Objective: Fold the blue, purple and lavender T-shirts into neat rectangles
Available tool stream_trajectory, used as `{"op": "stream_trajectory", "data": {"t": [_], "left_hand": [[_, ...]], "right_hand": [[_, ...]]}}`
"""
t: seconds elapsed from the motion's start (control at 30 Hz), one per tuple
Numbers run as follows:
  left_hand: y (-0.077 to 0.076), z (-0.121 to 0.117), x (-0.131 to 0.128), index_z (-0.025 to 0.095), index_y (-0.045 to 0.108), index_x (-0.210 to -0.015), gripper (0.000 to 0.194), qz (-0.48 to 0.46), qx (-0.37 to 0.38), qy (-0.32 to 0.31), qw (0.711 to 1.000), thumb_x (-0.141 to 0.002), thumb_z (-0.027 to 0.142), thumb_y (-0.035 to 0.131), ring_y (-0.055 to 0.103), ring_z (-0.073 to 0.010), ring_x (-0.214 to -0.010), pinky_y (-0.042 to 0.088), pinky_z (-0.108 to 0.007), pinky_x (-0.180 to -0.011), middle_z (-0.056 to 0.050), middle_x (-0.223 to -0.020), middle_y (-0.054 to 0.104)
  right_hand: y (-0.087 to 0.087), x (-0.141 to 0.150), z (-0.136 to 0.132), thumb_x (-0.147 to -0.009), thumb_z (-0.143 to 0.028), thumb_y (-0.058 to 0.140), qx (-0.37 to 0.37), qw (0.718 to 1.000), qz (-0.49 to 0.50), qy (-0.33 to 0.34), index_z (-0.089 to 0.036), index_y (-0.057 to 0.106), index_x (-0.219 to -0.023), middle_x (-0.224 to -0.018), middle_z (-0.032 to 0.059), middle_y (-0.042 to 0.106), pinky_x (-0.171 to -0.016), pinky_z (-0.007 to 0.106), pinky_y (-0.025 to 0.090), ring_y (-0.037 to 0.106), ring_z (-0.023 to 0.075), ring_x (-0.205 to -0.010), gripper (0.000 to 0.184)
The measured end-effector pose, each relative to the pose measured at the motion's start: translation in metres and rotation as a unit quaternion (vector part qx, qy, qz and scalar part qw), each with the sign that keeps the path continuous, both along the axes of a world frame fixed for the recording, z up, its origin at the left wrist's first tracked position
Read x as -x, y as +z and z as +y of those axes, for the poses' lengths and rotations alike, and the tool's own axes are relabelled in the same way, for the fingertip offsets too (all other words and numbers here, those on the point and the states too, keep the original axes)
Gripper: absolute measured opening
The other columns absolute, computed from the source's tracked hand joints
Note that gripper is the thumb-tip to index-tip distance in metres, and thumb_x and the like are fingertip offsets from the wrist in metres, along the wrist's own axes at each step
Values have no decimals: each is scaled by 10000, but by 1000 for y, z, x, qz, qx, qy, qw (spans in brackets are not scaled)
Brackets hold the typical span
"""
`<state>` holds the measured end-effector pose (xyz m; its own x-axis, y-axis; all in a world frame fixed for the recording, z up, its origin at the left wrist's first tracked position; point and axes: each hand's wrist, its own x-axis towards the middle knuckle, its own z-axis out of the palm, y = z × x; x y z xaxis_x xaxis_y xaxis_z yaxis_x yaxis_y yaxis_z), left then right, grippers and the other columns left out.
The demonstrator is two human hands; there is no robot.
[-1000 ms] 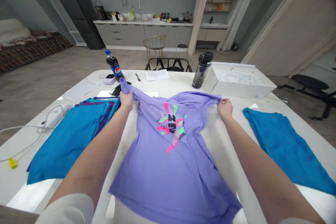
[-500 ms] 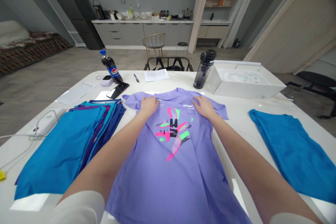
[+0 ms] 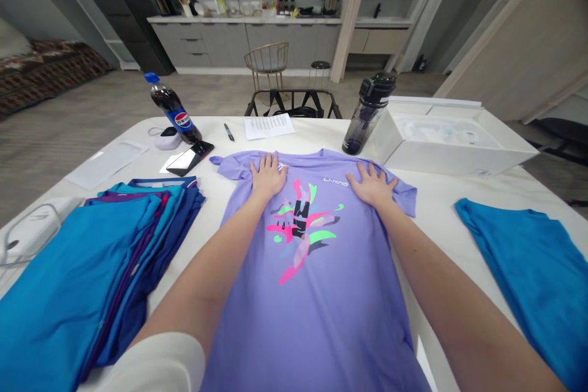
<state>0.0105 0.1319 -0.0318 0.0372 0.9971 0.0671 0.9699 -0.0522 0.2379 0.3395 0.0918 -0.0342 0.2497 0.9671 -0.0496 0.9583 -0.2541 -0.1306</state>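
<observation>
A lavender T-shirt with a bright pink, green and black print lies spread face up on the white table, collar at the far side. My left hand rests flat on its upper left chest, fingers spread, partly covering a small white mark. On the upper right chest, beside white lettering, lies my right hand, also flat with fingers apart. Neither hand grips the cloth. The left sleeve looks bunched at its end, and the right sleeve slants outward.
Left of the shirt sits a stack of folded clothes; a folded blue garment lies right. Along the far side are a cola bottle, phone, pen, paper, dark water bottle and open white box.
Both hands have spread their fingers and moved slightly apart across the shirt's chest. The cloth there looks smoother and wider, with the right-hand lettering now more visible. The view has shifted closer.
</observation>
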Motion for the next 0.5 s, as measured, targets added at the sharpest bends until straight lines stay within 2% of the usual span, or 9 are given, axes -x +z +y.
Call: {"op": "stream_trajectory", "data": {"t": [0.13,0.27,0.33,0.4,0.5], "left_hand": [[-2,-15,7,265,210,-1645,696,-30,-46,2,998,-1021,563,293,154,-322,-1580,115,-659,-1237,-96,-1716,175],[3,-50,14,257,293,-1621,653,-24,-58,-10,998,-1025,522,334,185,-313,-1573,140,-620,-1248,-101,-1701,234],[4,-71,17,243,358,-1593,609,-18,-62,-21,998,-1038,490,314,238,-300,-1557,159,-593,-1251,-114,-1677,300],[4,-91,21,218,432,-1549,577,-13,-58,-35,998,-1048,470,297,299,-299,-1531,177,-582,-1247,-133,-1639,374],[6,-124,25,189,509,-1481,546,-13,-41,-66,997,-1053,458,303,361,-293,-1495,211,-569,-1239,-147,-1590,445]], "right_hand": [[1,1,5,-950,-764,289,-46,999,11,24,-299,389,-1584,-1661,125,317,-1125,764,168,312,461,-1447,793],[13,9,-13,-1029,-541,330,-169,984,-2,56,-186,535,-1445,-1495,178,527,-1167,658,175,439,369,-1353,584],[20,18,-33,-1044,-433,327,-215,974,-6,72,-172,577,-1374,-1413,169,590,-1171,597,192,479,334,-1307,489],[26,29,-59,-1038,-385,356,-231,969,-1,85,-172,615,-1308,-1345,163,628,-1142,549,249,511,325,-1262,430],[31,47,-109,-1024,-364,416,-195,969,19,148,-193,661,-1209,-1244,146,668,-1067,487,336,559,311,-1189,351]]}}
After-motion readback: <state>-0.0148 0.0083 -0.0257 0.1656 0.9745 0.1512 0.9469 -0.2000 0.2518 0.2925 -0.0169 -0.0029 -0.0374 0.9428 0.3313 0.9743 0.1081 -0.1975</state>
